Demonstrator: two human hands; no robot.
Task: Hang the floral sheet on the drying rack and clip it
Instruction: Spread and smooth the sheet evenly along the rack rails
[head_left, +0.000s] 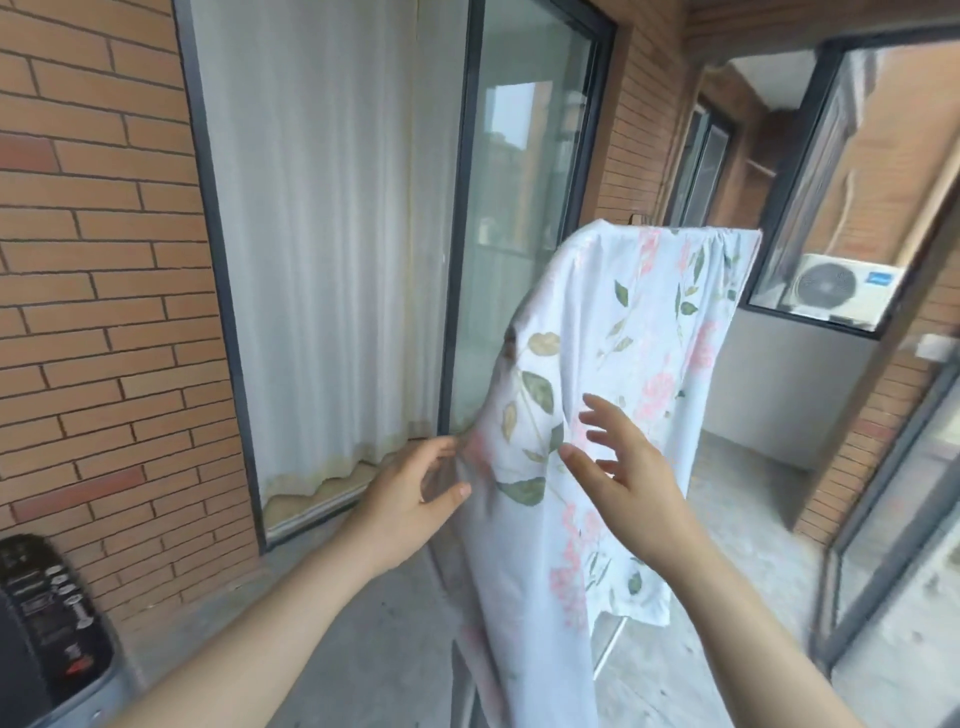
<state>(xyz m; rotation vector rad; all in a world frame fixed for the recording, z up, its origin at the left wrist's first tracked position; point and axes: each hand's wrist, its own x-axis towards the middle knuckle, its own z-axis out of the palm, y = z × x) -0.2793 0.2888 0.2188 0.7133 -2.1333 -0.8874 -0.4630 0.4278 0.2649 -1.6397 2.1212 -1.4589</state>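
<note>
The floral sheet (639, 358), white with green leaves and pink flowers, hangs draped over the top of the drying rack, which it hides almost wholly; a thin pale rack leg (610, 649) shows below its hem. My left hand (415, 499) is at the sheet's left edge, thumb and fingers spread around a fold, touching the cloth without a firm pinch. Just in front of the sheet's middle hovers my right hand (623, 467), fingers spread and holding nothing. A small brown clip-like shape (638, 218) sticks up at the top edge.
A brick wall (104, 260) and a curtained sliding glass door (337, 234) stand to the left. A black device (47, 623) sits at bottom left. Right of the rack are a window, an air-conditioner unit (847, 291) and another glass door. The floor is concrete.
</note>
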